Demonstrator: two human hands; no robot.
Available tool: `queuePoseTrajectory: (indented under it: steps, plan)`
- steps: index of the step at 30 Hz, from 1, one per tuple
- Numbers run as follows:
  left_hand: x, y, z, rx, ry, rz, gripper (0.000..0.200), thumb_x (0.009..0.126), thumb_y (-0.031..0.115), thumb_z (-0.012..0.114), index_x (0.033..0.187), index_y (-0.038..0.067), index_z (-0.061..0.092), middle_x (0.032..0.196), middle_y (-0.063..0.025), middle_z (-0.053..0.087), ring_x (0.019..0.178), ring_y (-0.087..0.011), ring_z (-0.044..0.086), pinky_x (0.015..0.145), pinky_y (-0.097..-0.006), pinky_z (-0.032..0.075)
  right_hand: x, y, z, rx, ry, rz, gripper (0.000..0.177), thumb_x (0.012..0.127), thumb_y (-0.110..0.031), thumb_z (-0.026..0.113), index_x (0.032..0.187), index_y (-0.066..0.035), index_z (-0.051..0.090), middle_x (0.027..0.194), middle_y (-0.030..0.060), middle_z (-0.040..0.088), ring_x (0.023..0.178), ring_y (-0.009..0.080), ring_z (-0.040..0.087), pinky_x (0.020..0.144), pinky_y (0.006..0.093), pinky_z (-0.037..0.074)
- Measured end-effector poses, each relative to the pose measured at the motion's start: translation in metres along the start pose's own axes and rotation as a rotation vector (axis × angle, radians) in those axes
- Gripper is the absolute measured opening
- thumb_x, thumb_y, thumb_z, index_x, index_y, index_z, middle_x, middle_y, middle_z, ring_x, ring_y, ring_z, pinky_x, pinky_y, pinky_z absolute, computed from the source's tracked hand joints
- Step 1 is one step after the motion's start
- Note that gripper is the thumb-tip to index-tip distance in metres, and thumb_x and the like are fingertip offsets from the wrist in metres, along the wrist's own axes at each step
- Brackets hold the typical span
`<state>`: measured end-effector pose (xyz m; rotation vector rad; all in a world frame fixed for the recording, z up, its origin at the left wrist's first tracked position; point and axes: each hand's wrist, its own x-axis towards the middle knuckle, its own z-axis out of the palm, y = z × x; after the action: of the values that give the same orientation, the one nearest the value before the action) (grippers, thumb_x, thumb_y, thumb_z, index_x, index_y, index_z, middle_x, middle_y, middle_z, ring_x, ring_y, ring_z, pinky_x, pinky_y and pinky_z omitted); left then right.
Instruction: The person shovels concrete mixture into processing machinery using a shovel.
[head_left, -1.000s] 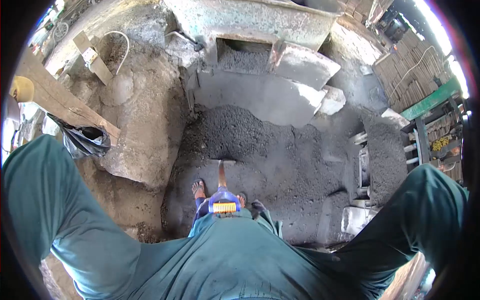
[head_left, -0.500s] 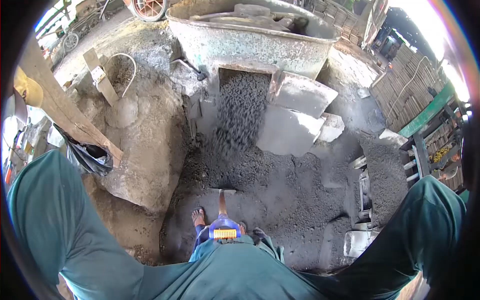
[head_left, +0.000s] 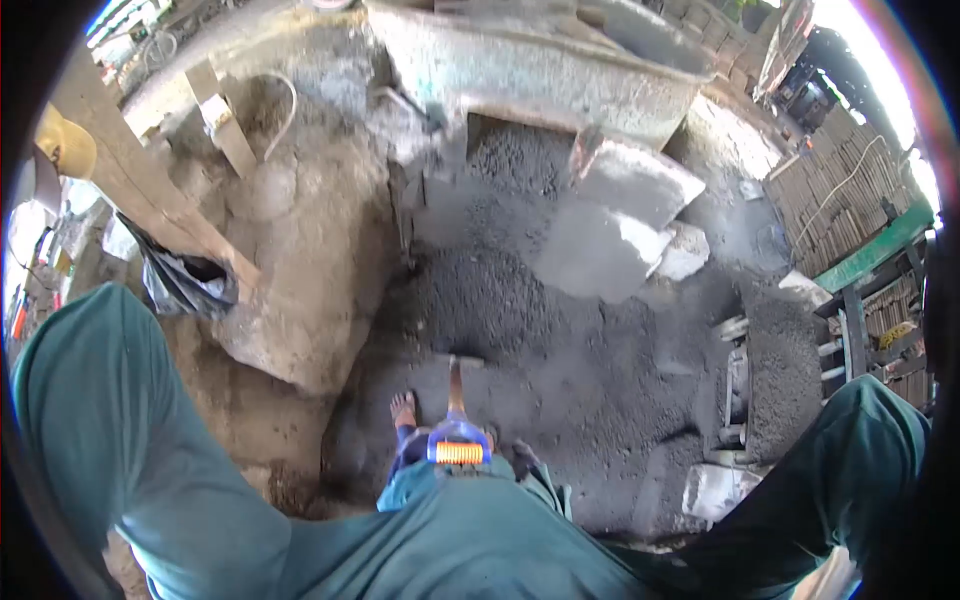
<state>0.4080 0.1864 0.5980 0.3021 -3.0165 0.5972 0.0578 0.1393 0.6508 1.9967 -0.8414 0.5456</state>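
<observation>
Neither of my hands shows; my teal sleeves, the left sleeve (head_left: 90, 390) and the right sleeve (head_left: 850, 470), bend outward and run out of view at the bottom. Upright in front of my body stands a tool with a blue D-shaped handle (head_left: 433, 437), an orange ribbed grip (head_left: 460, 453) and a wooden shaft (head_left: 456, 390). Its flat end (head_left: 462, 360) meets the ground and looks like a shovel blade seen edge-on. Beyond it lies a mound of dark grey, crumbly material (head_left: 480, 300), below the opening (head_left: 515, 150) of a large metal tub (head_left: 540, 75). My bare foot (head_left: 403, 408) is beside the shaft.
Slabs (head_left: 600, 250) lean right of the opening. A big earthen block (head_left: 300, 290) and a slanting wooden post (head_left: 150, 200) stand at left. A conveyor-like strip (head_left: 783, 370) carrying dark material runs at right, near a green beam (head_left: 875, 250) and stacked tiles (head_left: 835, 170).
Dark material that was pouring from the tub's opening now lies settled in a mound, with dust around it. The whole view has shifted slightly. The tool stays in front of me.
</observation>
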Motion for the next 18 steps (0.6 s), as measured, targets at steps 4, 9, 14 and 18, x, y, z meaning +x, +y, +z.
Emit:
queuePoseTrajectory:
  steps: [4, 9, 14, 18]
  plan:
    - [-0.022, -0.034, 0.032, -0.045, 0.18, -0.15, 0.037, 0.1, 0.033, 0.049, 0.1, 0.002, 0.068, 0.101, -0.0231, 0.069, 0.092, -0.0398, 0.067, 0.077, -0.0454, 0.054, 0.003, -0.003, 0.006, 0.031, 0.004, -0.006, 0.023, 0.078, -0.013, 0.075, 0.099, -0.007, 0.067, 0.104, 0.0099, 0.069, 0.097, 0.0292, 0.067, 0.084, 0.037, 0.055]
    - [-0.083, -0.014, 0.359, -0.377, 0.017, -0.891, 0.038, 0.101, 0.034, 0.048, 0.101, 0.001, 0.068, 0.102, -0.0242, 0.069, 0.092, -0.0411, 0.067, 0.078, -0.0463, 0.054, -0.054, -0.088, 0.056, 0.354, 0.094, 0.289, 0.023, 0.078, -0.013, 0.075, 0.099, -0.007, 0.067, 0.104, 0.0101, 0.069, 0.097, 0.0296, 0.067, 0.084, 0.0372, 0.055]
    - [-0.043, 0.176, 0.514, -1.792, -0.526, -1.451, 0.057, 0.092, 0.05, 0.058, 0.102, -0.006, 0.067, 0.094, -0.0302, 0.067, 0.095, -0.0448, 0.066, 0.087, -0.0482, 0.051, -0.188, -0.327, 0.2, 1.175, -0.706, 0.644, 0.034, 0.076, -0.027, 0.079, 0.103, -0.009, 0.069, 0.109, 0.0132, 0.07, 0.098, 0.031, 0.068, 0.082, 0.0403, 0.055]
    - [-0.042, 0.245, 0.613, -1.217, 0.214, -0.833, 0.043, 0.088, 0.027, 0.068, 0.118, 0.0, 0.055, 0.101, -0.0202, 0.064, 0.087, -0.0369, 0.067, 0.075, -0.0443, 0.054, -0.194, -0.397, 0.202, 1.24, -1.022, 0.384, 0.038, 0.087, -0.043, 0.066, 0.101, -0.009, 0.07, 0.097, 0.0174, 0.07, 0.09, 0.0356, 0.069, 0.08, 0.0478, 0.052]
